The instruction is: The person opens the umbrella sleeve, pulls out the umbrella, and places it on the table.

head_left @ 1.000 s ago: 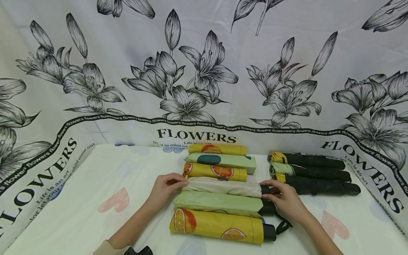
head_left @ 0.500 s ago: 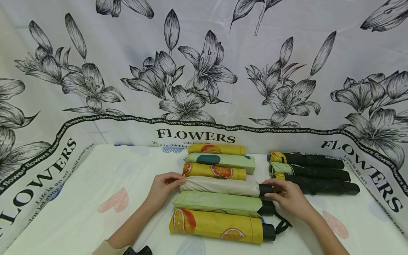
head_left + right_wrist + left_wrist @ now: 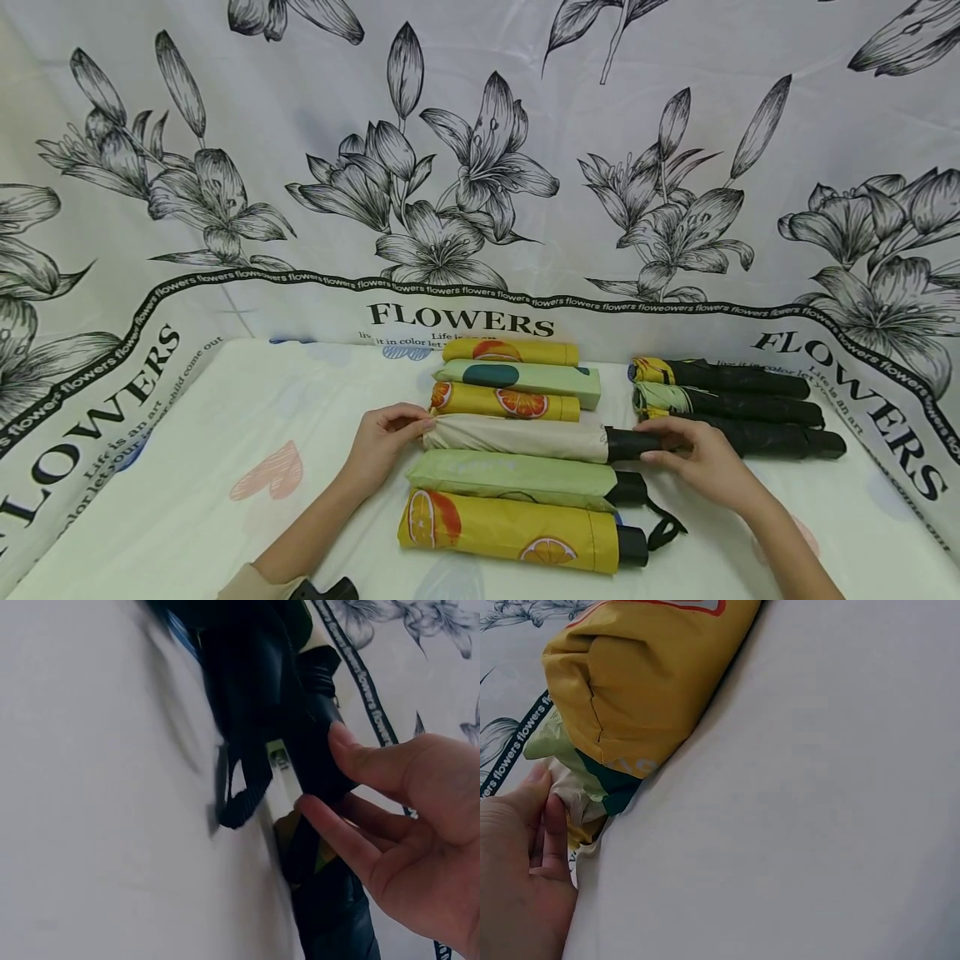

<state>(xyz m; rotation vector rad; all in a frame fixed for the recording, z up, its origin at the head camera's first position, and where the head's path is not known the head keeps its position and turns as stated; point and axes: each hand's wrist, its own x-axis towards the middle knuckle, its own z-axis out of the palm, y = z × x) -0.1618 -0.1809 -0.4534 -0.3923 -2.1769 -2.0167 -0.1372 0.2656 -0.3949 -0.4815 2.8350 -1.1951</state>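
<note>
In the head view a cream umbrella sleeve (image 3: pixel 517 437) lies across the middle of the row, a black folded umbrella (image 3: pixel 628 444) sticking out of its right end. My left hand (image 3: pixel 384 437) pinches the sleeve's left end between thumb and fingers; the left wrist view shows the bunched cream fabric (image 3: pixel 571 793) at those fingertips. Thumb and fingers of my right hand (image 3: pixel 697 458) grip the umbrella's black end, which also shows in the right wrist view as a dark end (image 3: pixel 319 754). How much of the umbrella lies inside the sleeve is hidden.
Nearer me lie a green sleeved umbrella (image 3: pixel 510 477) and a yellow orange-print one (image 3: pixel 517 532) with a wrist strap (image 3: pixel 666 529) close by. Behind are yellow and light green sleeves (image 3: pixel 540 379). Several black folded umbrellas (image 3: pixel 750 410) lie right, near the flowered cloth backdrop (image 3: pixel 570 242).
My right hand has moved rightward, drawing the black umbrella farther out of the cream sleeve. The left hand stays at the sleeve's left end, having shifted slightly left.
</note>
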